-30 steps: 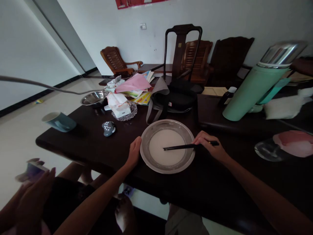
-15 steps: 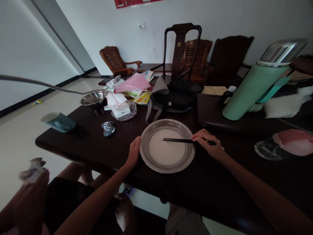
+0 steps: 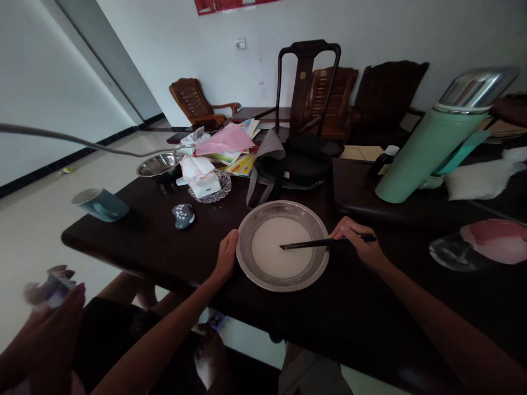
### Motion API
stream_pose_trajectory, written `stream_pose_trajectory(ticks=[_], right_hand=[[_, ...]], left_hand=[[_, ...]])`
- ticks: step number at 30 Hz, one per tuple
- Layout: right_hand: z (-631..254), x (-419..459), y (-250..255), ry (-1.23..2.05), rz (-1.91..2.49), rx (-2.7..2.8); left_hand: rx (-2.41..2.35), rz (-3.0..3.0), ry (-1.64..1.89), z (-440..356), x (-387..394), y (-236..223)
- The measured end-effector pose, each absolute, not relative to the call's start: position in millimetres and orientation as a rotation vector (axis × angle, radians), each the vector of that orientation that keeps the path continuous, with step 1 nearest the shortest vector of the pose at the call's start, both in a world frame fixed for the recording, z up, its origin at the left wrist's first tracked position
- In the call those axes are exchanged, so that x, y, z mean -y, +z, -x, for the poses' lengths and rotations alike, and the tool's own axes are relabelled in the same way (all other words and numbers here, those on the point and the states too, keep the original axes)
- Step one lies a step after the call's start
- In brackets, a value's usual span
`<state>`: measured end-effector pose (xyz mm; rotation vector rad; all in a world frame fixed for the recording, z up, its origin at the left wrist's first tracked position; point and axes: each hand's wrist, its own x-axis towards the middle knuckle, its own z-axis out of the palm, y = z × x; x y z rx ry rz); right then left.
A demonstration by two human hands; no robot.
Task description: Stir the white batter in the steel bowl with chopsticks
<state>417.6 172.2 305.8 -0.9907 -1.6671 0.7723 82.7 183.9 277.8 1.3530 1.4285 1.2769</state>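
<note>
No lettering can be read. Marks on the red banner [image 3: 230, 5] at the top edge and yellow booklet [image 3: 241, 166] above centre are too blurred.

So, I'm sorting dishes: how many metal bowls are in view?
2: the near bowl, holding whitish liquid, against the left hand; the far bowl, left of the pink paper. Others may be hidden.

Dark table [image 3: 349, 307] (bowl [image 3: 284, 210], mug [image 3: 107, 207] atop)

I am in what looks like a home: wooden armchairs [image 3: 189, 100] stand near the wall [image 3: 230, 77], and a mug [image 3: 105, 206], tissues [image 3: 206, 187] and papers [image 3: 225, 140] share my table [image 3: 160, 249].
</note>
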Motion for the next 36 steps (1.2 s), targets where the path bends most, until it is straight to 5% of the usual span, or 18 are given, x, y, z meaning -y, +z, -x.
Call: stream_pose_trajectory(ticks=[36], right_hand=[[-416.0,-172.1,304.9,0.733,0.973,1.791]], left_hand=[[-1.426,-1.304,1.267,-82.1,-184.5,275.6]])
